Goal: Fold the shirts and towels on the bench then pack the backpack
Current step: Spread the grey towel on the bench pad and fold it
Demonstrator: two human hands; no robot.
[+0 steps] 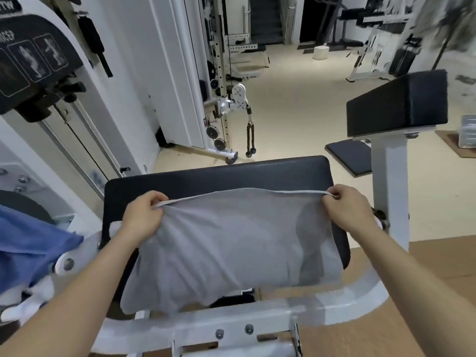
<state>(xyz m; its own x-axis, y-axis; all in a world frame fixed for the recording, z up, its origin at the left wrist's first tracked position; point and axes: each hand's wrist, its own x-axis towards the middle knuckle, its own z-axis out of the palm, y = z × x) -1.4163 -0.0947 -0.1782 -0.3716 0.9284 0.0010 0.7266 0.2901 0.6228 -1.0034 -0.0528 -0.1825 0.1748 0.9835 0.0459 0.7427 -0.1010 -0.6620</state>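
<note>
The grey cloth (231, 248) lay between the two hands, spread over the black bench pad (219, 173). Its long axis ran crosswise from one hand to the other. The left hand (144, 215) pinched the far hemmed edge at its left corner with curled fingers, and the right hand (345, 210) pinched the same edge at the right corner. The hem was drawn into a shallow arc between them. That edge pointed away from the person, while the near edge hung off the pad below the wrists, over the white frame (231, 323). A blue cloth (33, 240) lay well to the left of the left forearm. A raised black pad (396, 104) stood beyond the right hand.
</note>
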